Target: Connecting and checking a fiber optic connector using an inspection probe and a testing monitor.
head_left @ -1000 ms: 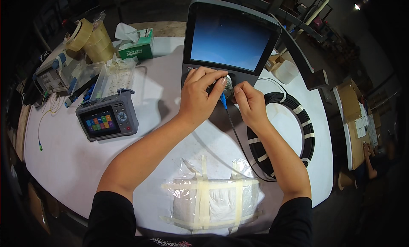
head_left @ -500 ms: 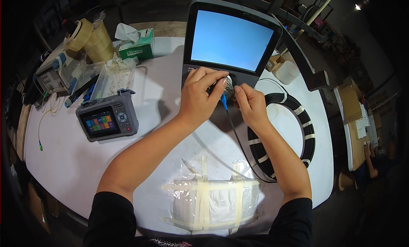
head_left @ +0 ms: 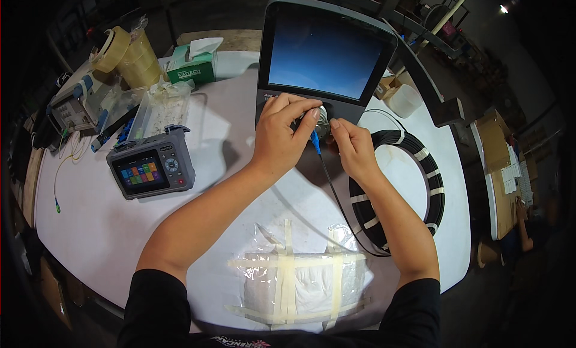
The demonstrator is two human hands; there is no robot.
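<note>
Through the head view, my only one, I see a clear plastic tray [head_left: 159, 117] at the left of the table [head_left: 240, 210], with crumpled whitish scraps in it; a green tissue box [head_left: 195, 71] behind it has a white tissue poking out of its top. Near the table's right edge stands a white tub [head_left: 405, 102], its contents not readable to me. The left hand [head_left: 281, 129] reaches in from the lower left, its fingers curled over the top and side of a round metal fitting [head_left: 323, 121] in front of the dark screen unit [head_left: 324, 54]. A blue connector [head_left: 315, 143] sits at that fitting, just under the left thumb, with a black cable [head_left: 333, 189] running down from it toward a taped black coil [head_left: 435, 195]. The right hand [head_left: 355, 145] is bent inward, thumb and forefinger drawn close together at the fitting's right side. The left fingers cover much of the fitting and the connector's upper end, so I cannot tell what either hand actually grips. The right forearm hides part of the coil.
</note>
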